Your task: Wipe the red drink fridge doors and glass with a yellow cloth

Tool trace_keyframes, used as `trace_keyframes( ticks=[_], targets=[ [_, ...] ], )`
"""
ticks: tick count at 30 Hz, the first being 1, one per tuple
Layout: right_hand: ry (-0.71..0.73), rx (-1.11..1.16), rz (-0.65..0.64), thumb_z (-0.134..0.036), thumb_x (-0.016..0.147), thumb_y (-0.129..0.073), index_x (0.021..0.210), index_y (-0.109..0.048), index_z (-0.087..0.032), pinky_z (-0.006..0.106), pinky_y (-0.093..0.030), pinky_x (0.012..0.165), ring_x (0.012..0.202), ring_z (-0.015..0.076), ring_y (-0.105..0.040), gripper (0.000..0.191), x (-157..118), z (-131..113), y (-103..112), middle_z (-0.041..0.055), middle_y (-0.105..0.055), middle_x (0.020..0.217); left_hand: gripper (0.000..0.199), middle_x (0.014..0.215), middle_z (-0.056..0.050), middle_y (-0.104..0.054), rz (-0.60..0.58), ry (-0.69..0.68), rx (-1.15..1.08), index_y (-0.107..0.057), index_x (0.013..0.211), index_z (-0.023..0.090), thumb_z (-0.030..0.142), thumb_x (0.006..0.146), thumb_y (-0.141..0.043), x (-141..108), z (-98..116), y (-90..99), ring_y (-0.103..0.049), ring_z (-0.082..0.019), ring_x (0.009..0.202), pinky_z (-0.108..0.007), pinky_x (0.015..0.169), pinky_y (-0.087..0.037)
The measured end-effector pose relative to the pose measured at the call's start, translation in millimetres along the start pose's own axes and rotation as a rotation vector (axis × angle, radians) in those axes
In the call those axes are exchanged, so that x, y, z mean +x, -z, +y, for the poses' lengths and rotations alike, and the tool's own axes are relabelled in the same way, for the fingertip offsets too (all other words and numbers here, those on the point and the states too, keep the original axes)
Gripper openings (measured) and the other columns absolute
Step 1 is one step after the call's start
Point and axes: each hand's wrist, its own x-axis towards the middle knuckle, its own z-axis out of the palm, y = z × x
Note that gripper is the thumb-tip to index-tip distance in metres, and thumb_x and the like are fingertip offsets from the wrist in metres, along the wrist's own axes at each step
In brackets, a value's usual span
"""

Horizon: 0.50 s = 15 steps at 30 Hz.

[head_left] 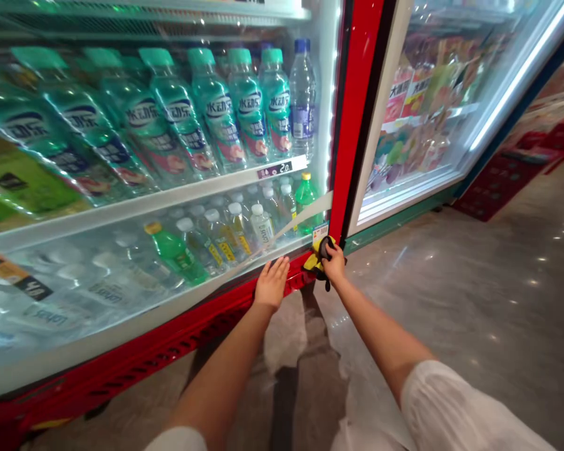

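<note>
In the head view, the right hand (334, 262) is bent round a yellow and black bundle (314, 263) — maybe a work glove, but it is too crumpled to be sure. The bundle is at the low right corner of the red drinks cooler (345, 119), just below a small card (320, 232). It looks light and soft, so it should squash and fold easily and not break. The thick, bunched middle seems the best place to hold it; the loose black end hanging below would likely just flop about.

The left hand (271, 285) is well apart from the right and holds nothing. Its fingers are straight and lie on the red bottom rail (295, 282) — that looks hard and smooth, so they could slide along it.
</note>
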Motion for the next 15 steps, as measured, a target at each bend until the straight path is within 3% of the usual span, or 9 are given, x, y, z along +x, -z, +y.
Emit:
trace_keyframes(
  ticks=[8,15],
  targets=[
    [-0.087,0.021,-0.024,-0.015,0.061,-0.063,0.112,-0.074,-0.007,0.056,-0.046,0.109,0.116,0.0383,-0.061,0.053,-116,-36,-86,0.0215,-0.060,0.121,0.071,0.161,-0.003,-0.040,-0.007,-0.022,0.066,-0.038,0.156,0.020,0.007,0.086,-0.040,-109,-68,13.7,-0.034,-0.016,0.151,-0.038,0.126,-0.024],
    [0.015,0.068,-0.080,-0.021,0.071,-0.061,0.123,-0.069,-0.015,0.044,-0.049,0.106,0.104,0.0303,-0.064,0.053,-217,-77,-160,0.0139,-0.059,0.112,0.075,0.162,-0.003,-0.040,-0.029,-0.008,0.090,-0.030,0.159,0.023,0.011,0.086,-0.043,-207,-123,14.4,-0.035,-0.017,0.151,-0.039,0.125,-0.024]
  ],
)
